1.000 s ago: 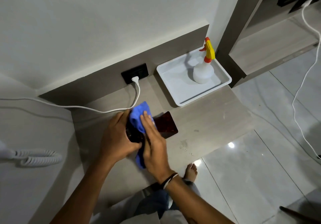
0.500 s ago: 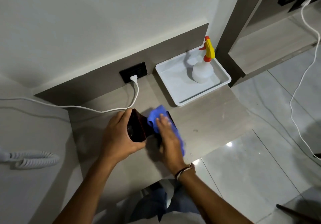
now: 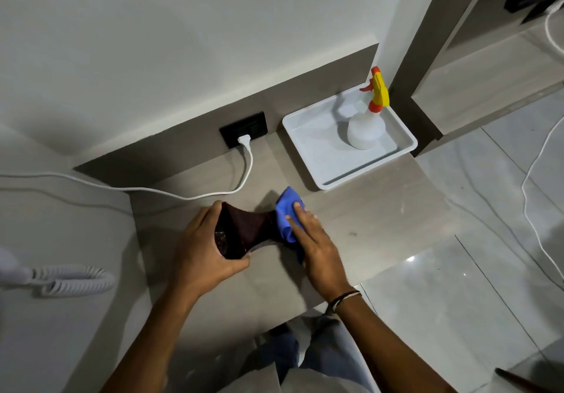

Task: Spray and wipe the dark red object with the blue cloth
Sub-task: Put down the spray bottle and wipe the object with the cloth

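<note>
A dark red flat object point(image 3: 247, 228) lies on the grey-brown counter point(image 3: 366, 228). My left hand point(image 3: 204, 249) grips its left end, thumb under the near edge and fingers over the far edge. My right hand point(image 3: 317, 246) presses a bunched blue cloth point(image 3: 288, 218) flat onto the object's right end, which the cloth hides. A white spray bottle point(image 3: 366, 127) with a yellow and orange trigger head stands upright in the white tray point(image 3: 308, 154) at the back right, apart from both hands.
A black wall socket point(image 3: 244, 129) holds a white plug, and its cable point(image 3: 171, 193) trails left across the counter. A white coiled cord point(image 3: 70, 281) lies at the left. Another white cable point(image 3: 531, 191) runs over the tiled floor at the right.
My right hand has swept the blue cloth from the object's left part to its right end, uncovering the dark red surface. My left hand has kept its grip.
</note>
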The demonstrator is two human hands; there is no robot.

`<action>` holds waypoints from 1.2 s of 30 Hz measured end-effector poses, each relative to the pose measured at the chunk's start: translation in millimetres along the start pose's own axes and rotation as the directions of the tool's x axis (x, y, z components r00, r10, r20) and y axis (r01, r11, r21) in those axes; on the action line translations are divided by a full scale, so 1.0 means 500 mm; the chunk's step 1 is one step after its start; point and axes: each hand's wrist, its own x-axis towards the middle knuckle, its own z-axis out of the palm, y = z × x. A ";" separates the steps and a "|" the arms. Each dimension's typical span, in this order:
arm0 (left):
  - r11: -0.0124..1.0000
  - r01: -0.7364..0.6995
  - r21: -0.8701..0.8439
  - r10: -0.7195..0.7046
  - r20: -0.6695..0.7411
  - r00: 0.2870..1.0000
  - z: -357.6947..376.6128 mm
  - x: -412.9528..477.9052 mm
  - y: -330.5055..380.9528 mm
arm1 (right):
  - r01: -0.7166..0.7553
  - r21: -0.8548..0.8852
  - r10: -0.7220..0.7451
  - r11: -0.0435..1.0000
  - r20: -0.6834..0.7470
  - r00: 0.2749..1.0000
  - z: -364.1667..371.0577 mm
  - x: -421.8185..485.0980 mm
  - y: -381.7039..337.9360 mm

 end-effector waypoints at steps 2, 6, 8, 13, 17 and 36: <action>1.000 0.008 -0.023 -0.008 0.002 1.000 0.004 -0.003 0.002 | -0.032 -0.013 0.032 0.999 -0.018 0.999 -0.006 0.013 0.020; 0.997 0.021 -0.073 -0.023 -0.026 0.999 0.006 0.026 0.016 | -0.247 0.156 0.270 0.956 -0.143 0.952 -0.014 0.049 0.000; 0.990 0.080 -0.113 -0.081 -0.001 0.997 -0.002 0.041 0.012 | -0.391 0.302 0.468 0.869 -0.251 0.847 -0.026 0.067 0.002; 0.893 0.339 -0.296 -0.329 0.086 0.940 -0.009 0.050 -0.004 | -0.531 0.443 0.645 0.722 -0.151 0.749 -0.043 0.065 0.019; 0.867 0.392 -0.308 -0.366 0.140 0.920 -0.002 0.041 -0.001 | -0.583 0.466 0.669 0.666 -0.026 0.743 -0.018 0.056 0.014; 0.985 0.063 -0.159 -0.038 0.160 0.986 0.006 -0.006 0.010 | -0.161 -0.030 0.157 0.987 -0.087 0.984 0.035 -0.028 -0.038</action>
